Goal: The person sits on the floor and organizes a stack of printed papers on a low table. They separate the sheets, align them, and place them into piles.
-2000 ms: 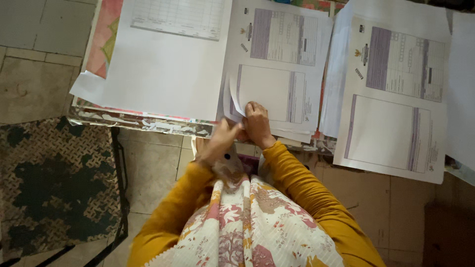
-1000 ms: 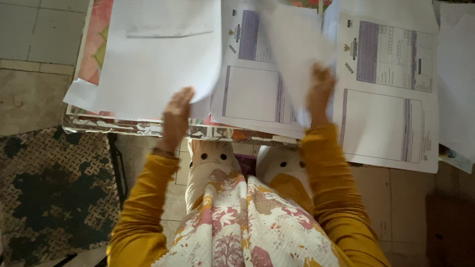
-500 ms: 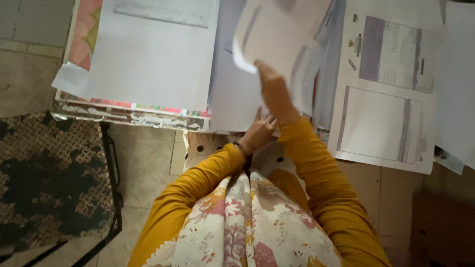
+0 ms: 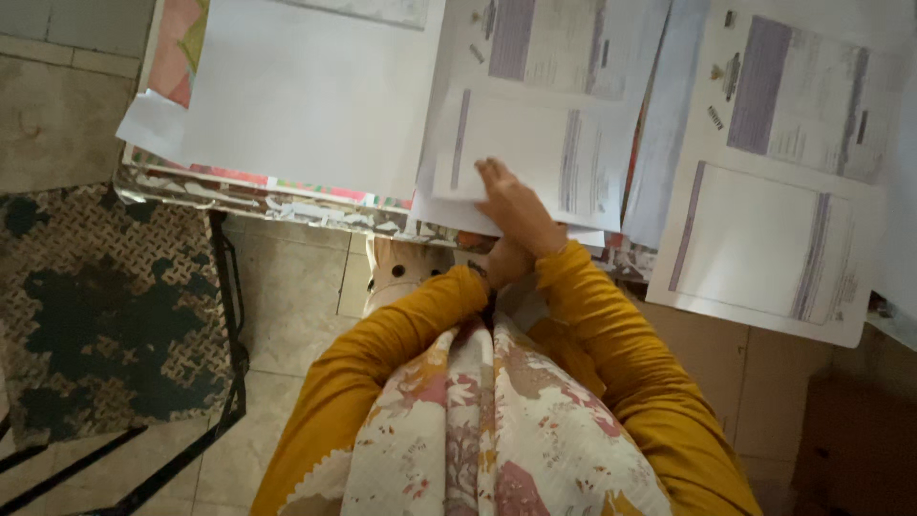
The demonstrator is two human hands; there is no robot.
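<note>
My right hand [image 4: 517,208] lies flat, fingers stretched out, on a white printed sheet [image 4: 535,143] that tops the middle pile on the table. My left hand [image 4: 503,264] sits just below it at the table's front edge. It is mostly hidden under the right wrist, so its grip is unclear. Both arms wear mustard-yellow sleeves [image 4: 401,330] over a floral garment [image 4: 497,430].
A large blank white sheet [image 4: 315,91] covers the table's left part and another printed form [image 4: 774,191] lies at the right. The table's worn front edge [image 4: 277,205] runs across. Below are a tiled floor [image 4: 287,306], a dark patterned mat [image 4: 91,306] and a black metal frame [image 4: 229,315].
My right hand held a sheet raised over the table; it has come down and now lies flat on the middle pile. My left hand stayed near the table edge.
</note>
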